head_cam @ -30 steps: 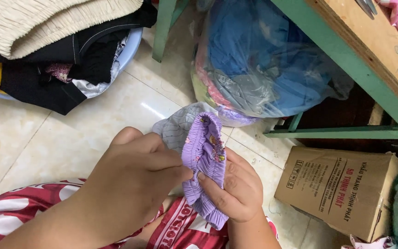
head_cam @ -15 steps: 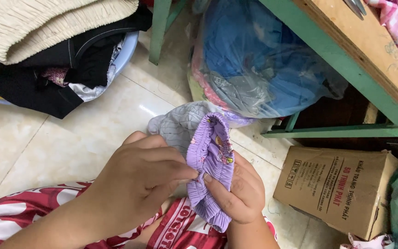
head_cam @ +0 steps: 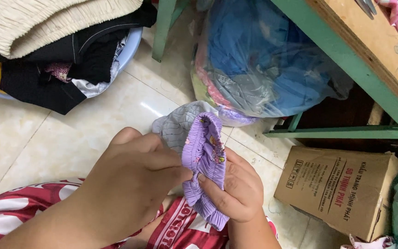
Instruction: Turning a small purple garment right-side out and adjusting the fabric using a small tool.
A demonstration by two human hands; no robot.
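Here | both hands' fingers (head_cam: pixel 173 177) clamped on purple waistband (head_cam: pixel 203 157) (gathered) | plastic bag (head_cam: pixel 263 69) behind, perhaps clothes

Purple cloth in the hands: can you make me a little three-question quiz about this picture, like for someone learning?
1. True or false: both hands grip the purple cloth.
2. What lies under the green table?
A. a clear plastic bag of clothes
B. a bucket of water
C. a pair of shoes
3. Fill in: beside the right hand, on the tiled floor, sits a brown cardboard ____.

Key
1. True: the left hand pinches one side of it, the right hand the other.
2. A: the clear plastic bag holds blue and pink clothes.
3. box: the cardboard box lies near the table's green leg.
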